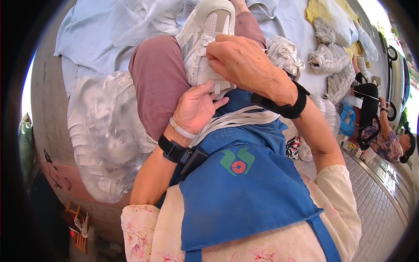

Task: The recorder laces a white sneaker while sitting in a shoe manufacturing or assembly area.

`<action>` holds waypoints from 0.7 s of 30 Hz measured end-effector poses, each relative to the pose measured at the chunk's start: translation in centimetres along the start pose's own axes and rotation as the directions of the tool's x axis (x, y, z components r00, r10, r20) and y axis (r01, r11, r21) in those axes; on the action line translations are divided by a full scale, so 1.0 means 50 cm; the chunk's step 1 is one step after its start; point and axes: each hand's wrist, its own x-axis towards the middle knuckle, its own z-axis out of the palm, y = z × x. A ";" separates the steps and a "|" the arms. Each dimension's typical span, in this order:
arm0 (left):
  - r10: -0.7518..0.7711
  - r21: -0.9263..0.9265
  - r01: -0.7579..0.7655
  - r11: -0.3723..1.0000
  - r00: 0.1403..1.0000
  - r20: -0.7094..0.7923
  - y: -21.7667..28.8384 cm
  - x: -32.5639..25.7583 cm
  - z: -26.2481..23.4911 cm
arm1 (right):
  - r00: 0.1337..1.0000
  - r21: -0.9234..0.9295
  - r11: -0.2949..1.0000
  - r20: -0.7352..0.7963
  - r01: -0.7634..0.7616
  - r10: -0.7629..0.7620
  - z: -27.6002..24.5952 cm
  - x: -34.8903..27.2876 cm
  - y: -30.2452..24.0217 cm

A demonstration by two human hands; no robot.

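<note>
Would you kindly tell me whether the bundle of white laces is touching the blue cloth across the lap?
Touching: the head view shows the white laces lying draped across the blue cloth.

Bright daylight (371, 8) is glowing at the upper right, where a pale car (396, 83) is standing beyond grey brick paving (376, 207). A light-blue sheet (85, 37) is covering grey ground (47, 100), which is meeting a reddish strip (72, 183); a small wooden seat (80, 243) is standing lower left.

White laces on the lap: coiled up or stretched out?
Stretched out: the white laces run lengthwise in loose strands across the blue cloth.
</note>
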 end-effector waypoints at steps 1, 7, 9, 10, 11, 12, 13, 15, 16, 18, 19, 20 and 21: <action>0.003 0.004 -0.003 1.000 1.000 -0.021 -0.002 -0.001 0.002 | 0.998 0.053 0.997 0.006 0.062 -0.062 0.005 0.004 0.010; 0.015 0.036 -0.012 0.999 0.997 -0.079 0.003 -0.008 0.008 | 0.991 0.120 0.984 0.016 0.130 -0.133 0.018 0.012 0.017; 0.015 0.104 -0.004 0.995 0.995 -0.100 0.009 -0.014 0.030 | 0.993 0.144 0.983 -0.039 0.113 -0.108 0.008 0.015 0.008; -0.007 0.169 0.036 0.985 0.986 -0.168 0.014 -0.026 0.043 | 0.997 0.348 0.936 -0.067 0.049 -0.028 -0.005 0.019 -0.013; -0.025 0.231 0.081 0.970 0.972 -0.236 0.018 -0.039 0.059 | 0.995 0.538 0.843 -0.080 -0.007 0.059 -0.018 0.021 -0.035; -0.038 0.240 0.097 0.966 0.971 -0.237 0.020 -0.056 0.087 | 0.991 0.628 0.778 -0.119 0.027 0.062 -0.030 0.018 -0.064; 0.103 0.414 0.028 0.910 0.951 -0.291 0.023 -0.072 0.117 | 0.992 0.668 0.742 -0.121 0.065 0.022 -0.042 0.013 -0.091; 0.246 0.587 -0.017 0.809 0.918 -0.312 0.015 -0.099 0.116 | 0.982 0.731 0.656 -0.127 0.188 -0.140 -0.036 -0.006 -0.148; 0.357 0.739 -0.113 0.664 0.916 -0.180 0.013 -0.115 0.076 | 0.981 0.781 0.602 -0.065 0.164 -0.184 -0.038 -0.019 -0.175; -0.153 0.205 0.187 0.961 0.973 -0.171 0.088 -0.099 0.111 | 0.973 0.651 0.730 -0.062 0.209 -0.223 -0.052 -0.032 -0.204; -0.153 0.211 0.190 0.959 0.972 -0.179 0.090 -0.088 0.136 | 0.945 0.664 0.687 -0.091 0.294 -0.315 -0.049 -0.036 -0.218; -0.071 0.359 0.155 0.921 0.969 -0.235 0.079 -0.076 0.161 | 0.907 0.673 0.638 -0.122 0.374 -0.403 -0.048 -0.039 -0.231; 0.013 0.500 0.130 0.856 0.962 -0.272 0.073 -0.063 0.173 | 0.862 0.674 0.587 -0.152 0.448 -0.483 -0.050 -0.042 -0.241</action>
